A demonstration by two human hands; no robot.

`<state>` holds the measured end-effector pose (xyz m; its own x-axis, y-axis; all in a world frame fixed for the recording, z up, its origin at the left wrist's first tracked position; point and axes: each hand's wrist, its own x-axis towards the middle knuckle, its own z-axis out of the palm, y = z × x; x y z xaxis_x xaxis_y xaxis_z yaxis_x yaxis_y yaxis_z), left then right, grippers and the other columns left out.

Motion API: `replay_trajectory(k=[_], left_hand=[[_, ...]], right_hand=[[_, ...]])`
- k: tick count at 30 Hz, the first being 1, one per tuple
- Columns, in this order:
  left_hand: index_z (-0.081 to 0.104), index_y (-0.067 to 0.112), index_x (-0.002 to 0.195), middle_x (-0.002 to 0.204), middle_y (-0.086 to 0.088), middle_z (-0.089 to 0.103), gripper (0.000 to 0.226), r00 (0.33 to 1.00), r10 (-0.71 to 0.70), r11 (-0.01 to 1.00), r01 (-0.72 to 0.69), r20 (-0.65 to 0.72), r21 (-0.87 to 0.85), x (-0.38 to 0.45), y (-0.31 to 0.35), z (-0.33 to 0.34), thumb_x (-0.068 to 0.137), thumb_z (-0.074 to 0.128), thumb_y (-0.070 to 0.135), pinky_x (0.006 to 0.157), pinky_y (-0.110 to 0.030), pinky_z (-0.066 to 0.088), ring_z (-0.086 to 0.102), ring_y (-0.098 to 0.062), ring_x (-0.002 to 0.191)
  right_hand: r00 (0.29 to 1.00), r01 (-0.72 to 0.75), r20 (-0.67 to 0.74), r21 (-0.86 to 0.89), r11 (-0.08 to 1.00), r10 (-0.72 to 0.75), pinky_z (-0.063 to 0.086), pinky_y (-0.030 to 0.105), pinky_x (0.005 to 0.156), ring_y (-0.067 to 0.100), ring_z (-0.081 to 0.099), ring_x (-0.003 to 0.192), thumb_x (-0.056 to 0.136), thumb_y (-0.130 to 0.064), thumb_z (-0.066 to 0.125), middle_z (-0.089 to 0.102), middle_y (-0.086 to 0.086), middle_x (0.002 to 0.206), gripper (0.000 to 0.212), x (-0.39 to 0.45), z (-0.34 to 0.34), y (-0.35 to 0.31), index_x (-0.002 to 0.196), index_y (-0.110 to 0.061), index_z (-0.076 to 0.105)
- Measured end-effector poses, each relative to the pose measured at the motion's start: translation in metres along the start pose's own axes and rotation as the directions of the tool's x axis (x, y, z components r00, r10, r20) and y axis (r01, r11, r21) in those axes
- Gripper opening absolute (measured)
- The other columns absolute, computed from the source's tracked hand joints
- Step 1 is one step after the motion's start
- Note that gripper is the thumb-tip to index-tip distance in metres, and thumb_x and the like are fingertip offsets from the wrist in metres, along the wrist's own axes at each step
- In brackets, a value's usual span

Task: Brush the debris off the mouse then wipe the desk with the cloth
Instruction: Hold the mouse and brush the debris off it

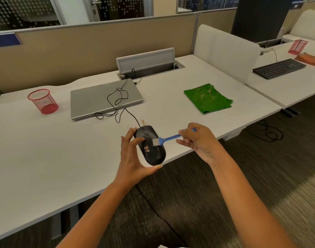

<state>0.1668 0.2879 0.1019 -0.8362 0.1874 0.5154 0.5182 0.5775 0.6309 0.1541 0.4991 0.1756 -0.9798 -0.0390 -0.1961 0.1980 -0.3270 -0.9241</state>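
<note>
My left hand [133, 158] holds a black wired mouse [153, 149] by its ends, lifted over the front edge of the white desk [45, 149]. Tan crumbs of debris [146, 149] stick to the mouse's back. My right hand [197, 140] grips a small blue brush [168, 138] by the handle, and its white bristles rest on the mouse's top right side. A green cloth [207, 97] lies folded flat on the desk, far right of the mouse. A few crumbs [143, 121] lie on the desk behind the mouse.
A shut grey laptop [103, 99] lies behind, with the mouse cable [117, 97] looped over it. A red mesh cup [43, 101] stands at the far left. An open cable hatch [149, 63] sits at the back. The neighbouring desk holds a black keyboard [278, 68].
</note>
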Motion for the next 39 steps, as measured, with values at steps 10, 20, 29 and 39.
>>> replay_trajectory(k=[10, 20, 29, 39], left_hand=[[0.021, 0.046, 0.125, 0.145, 0.002, 0.018, 0.088, 0.999, -0.042, 0.998, 0.040, -0.020, -0.058, 0.002, 0.002, 0.004, 0.056, 0.073, 0.061, 0.103, -0.063, 0.026, 0.017, -0.023, 0.138], [0.021, 0.045, 0.125, 0.145, 0.001, 0.018, 0.092, 0.999, -0.048, 0.999, 0.047, -0.015, -0.026, 0.006, 0.001, 0.005, 0.054, 0.078, 0.054, 0.104, -0.061, 0.028, 0.018, -0.024, 0.138], [0.027, 0.035, 0.126, 0.147, 0.003, 0.013, 0.089, 0.999, -0.002, 0.999, 0.000, 0.047, 0.051, 0.004, -0.003, 0.010, 0.055, 0.077, 0.054, 0.107, -0.063, 0.018, 0.010, -0.023, 0.140], [0.030, 0.027, 0.124, 0.146, 0.000, 0.016, 0.085, 1.000, -0.014, 0.999, 0.013, 0.016, 0.038, 0.006, -0.002, 0.012, 0.057, 0.076, 0.052, 0.115, -0.038, 0.000, 0.011, -0.021, 0.141]], right_hand=[[0.999, -0.008, -0.032, 0.087, 0.996, 0.011, 0.057, 0.024, 0.063, 0.007, 0.049, 0.041, 0.081, 0.005, 0.061, 0.046, 0.000, 0.041, 0.039, -0.005, -0.012, 0.010, 0.048, -0.014, 0.051], [0.999, 0.048, -0.003, 0.043, 0.998, -0.048, 0.058, 0.026, 0.068, 0.006, 0.052, 0.044, 0.079, 0.004, 0.063, 0.048, -0.003, 0.044, 0.029, -0.009, -0.013, 0.015, 0.058, -0.011, 0.048], [0.986, 0.166, 0.009, -0.196, 0.966, -0.168, 0.057, 0.024, 0.059, 0.002, 0.049, 0.043, 0.080, 0.008, 0.062, 0.044, -0.009, 0.046, 0.035, -0.011, -0.006, 0.015, 0.058, -0.012, 0.043], [0.904, 0.407, 0.158, -0.607, 0.683, -0.398, 0.044, 0.021, 0.053, 0.004, 0.051, 0.056, 0.073, -0.019, 0.073, 0.055, -0.017, 0.057, 0.031, -0.021, 0.020, 0.025, 0.059, -0.030, 0.048]])
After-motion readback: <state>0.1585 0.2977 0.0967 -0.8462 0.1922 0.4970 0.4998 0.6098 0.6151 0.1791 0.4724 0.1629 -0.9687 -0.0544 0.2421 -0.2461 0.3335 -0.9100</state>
